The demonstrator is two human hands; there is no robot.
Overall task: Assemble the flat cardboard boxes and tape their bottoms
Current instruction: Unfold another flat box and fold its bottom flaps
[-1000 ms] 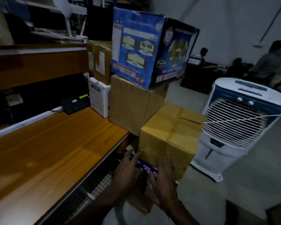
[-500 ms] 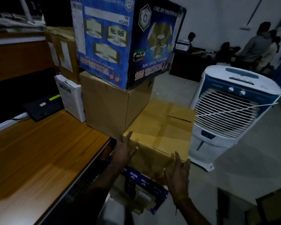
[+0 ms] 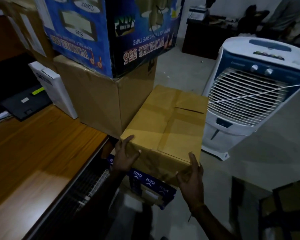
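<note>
- Head view: I see a closed brown cardboard box (image 3: 166, 129) in the middle, its top flaps taped, resting on a blue printed box (image 3: 151, 187) that is mostly hidden beneath it.
- My left hand (image 3: 125, 156) lies on the near left corner of the cardboard box, fingers spread and fairly straight, thumb over the top edge; it presses rather than grips.
- My right hand (image 3: 191, 181) is at the near right corner, fingers loosely bent, one fingertip up against the edge. I cannot tell whether the palm touches the side.
- Left of it stands a bigger brown box (image 3: 100, 101) carrying a blue tape carton (image 3: 111, 32), whose top is cut off by the frame.
- The wooden bench (image 3: 33, 153) fills the left; a white packet (image 3: 50, 87) and a dark device (image 3: 26, 103) sit at its back.
- A white air cooler (image 3: 253, 94) stands on the floor to the right.
- The room is dim; figures at the far desk (image 3: 206, 38) are too dark to make out.
</note>
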